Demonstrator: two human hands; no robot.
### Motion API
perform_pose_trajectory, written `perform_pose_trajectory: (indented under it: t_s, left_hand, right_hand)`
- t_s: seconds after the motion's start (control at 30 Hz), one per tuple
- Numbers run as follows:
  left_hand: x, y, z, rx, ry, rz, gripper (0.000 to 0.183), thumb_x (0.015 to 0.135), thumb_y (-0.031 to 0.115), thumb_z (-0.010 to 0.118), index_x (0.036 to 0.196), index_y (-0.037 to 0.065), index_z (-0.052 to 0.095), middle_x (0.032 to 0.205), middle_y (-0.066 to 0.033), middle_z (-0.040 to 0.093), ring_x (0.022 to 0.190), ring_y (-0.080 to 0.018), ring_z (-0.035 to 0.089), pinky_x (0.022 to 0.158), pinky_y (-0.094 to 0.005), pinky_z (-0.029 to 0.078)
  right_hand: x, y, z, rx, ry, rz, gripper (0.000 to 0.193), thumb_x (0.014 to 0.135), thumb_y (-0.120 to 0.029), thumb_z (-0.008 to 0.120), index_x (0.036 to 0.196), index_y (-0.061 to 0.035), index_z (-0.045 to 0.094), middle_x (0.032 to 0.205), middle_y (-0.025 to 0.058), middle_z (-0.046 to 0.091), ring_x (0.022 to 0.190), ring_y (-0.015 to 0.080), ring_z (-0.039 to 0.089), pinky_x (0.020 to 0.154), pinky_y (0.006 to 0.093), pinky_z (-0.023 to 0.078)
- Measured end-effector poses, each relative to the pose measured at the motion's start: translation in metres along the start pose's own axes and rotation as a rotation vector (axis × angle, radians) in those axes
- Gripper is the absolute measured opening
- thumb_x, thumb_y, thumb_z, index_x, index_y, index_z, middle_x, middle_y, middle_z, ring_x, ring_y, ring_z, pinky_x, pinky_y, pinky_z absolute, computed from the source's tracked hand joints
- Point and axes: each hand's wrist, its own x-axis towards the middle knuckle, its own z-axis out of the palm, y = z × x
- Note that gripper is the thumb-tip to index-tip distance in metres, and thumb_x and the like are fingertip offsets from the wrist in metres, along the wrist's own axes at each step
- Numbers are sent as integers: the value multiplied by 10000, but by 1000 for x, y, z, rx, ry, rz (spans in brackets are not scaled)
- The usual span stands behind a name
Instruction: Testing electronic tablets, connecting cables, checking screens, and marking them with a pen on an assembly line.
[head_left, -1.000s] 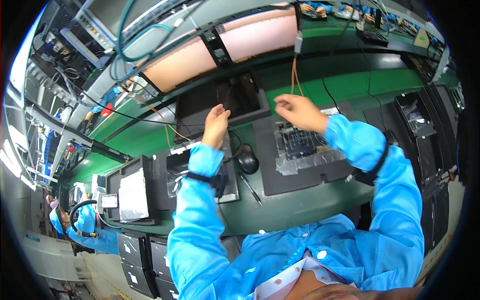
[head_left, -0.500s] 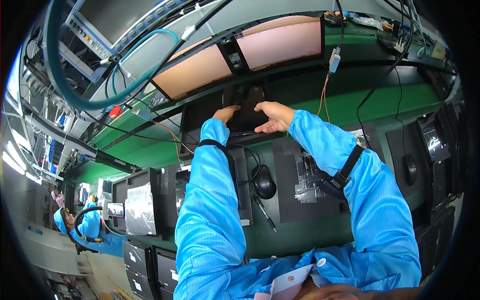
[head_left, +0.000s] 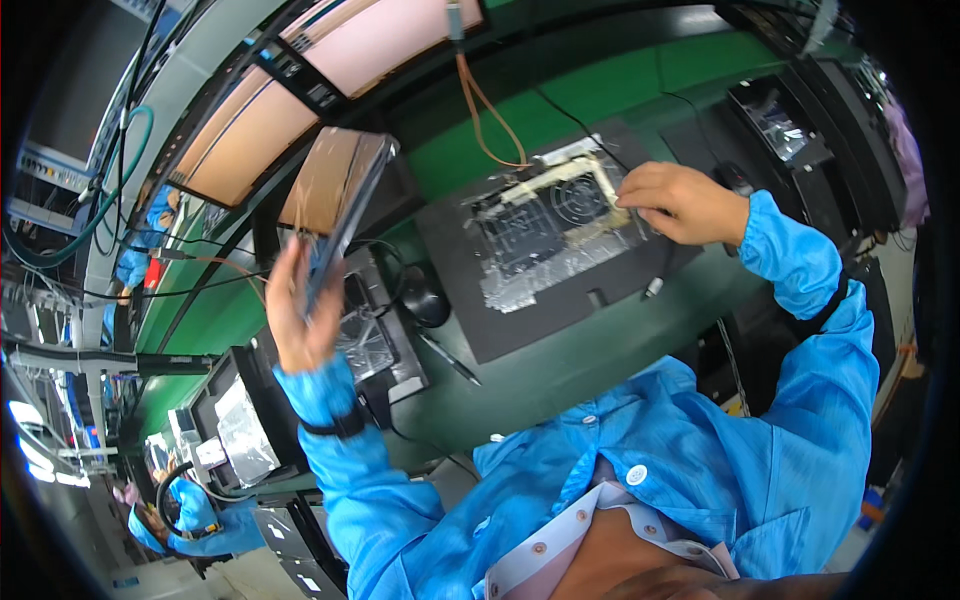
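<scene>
My left hand [head_left: 305,310] is closed on the lower end of a glossy flat panel [head_left: 335,185], thin and rectangular with a mirror-like face. It tilts upright above the bench, left of the black mouse [head_left: 424,296]. My right hand [head_left: 690,200] has its fingers bent together at the right edge of a framed fixture [head_left: 545,215], which has a pale border, dark plates and silver tape. Whatever those fingertips pinch is too small to make out. The fixture lies on a black foam board [head_left: 480,330]. A white cable plug [head_left: 653,288] lies just below my right hand.
Two lit monitors [head_left: 375,40] stand at the back left. A pen [head_left: 450,360] lies near the mouse. Orange-brown cables [head_left: 480,110] hang to the fixture. A black tray [head_left: 780,120] stands at the right. Another person in blue [head_left: 190,505] sits at the far left.
My hands have parted from the dark area below the monitors. The left now holds up the glossy panel; the right is over at the fixture. The view has swung rightward.
</scene>
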Motion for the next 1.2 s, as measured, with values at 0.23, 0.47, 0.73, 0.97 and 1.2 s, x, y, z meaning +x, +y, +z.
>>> perform_pose_trajectory:
  t_s: [0.23,0.47,0.73,0.97,1.2]
  left_hand:
    - [-137,-118,0,-125,0,-129,186,920,68,651,1087,-12,676,1057,-136,745,952,-260,730,834,-374,623]
    - [-167,-138,9,-466,4,-236,85,953,41,626,974,-5,695,971,-129,760,904,-214,750,799,-361,647]
    - [-169,-151,10,-289,0,-66,236,968,61,645,1202,31,647,1206,-103,704,1136,-257,662,1026,-458,520]
    - [-172,-167,18,-244,-83,49,232,996,76,608,1221,21,629,1197,-105,701,1126,-254,659,1014,-451,525]
    - [-171,-172,11,-215,-2,80,257,1000,74,601,1252,24,596,1202,-122,688,1123,-242,655,1012,-442,525]
  right_hand:
    - [-78,-5,57,-145,124,-274,386,871,-148,696,1237,-35,650,1337,173,596,1248,345,568,1056,472,458]
    - [-82,1,59,-308,151,-488,250,826,-150,620,1049,-41,648,1095,102,629,1003,263,633,864,395,515]
    - [-46,-71,38,350,215,-59,183,977,-167,645,1088,-39,713,885,117,597,777,297,613,698,391,494]
    - [6,-117,36,558,413,1,215,968,-224,663,1044,-33,725,872,123,625,773,304,633,676,396,499]
    - [12,-126,42,522,327,-1,239,971,-244,652,1043,-28,726,901,125,640,790,321,650,698,419,514]
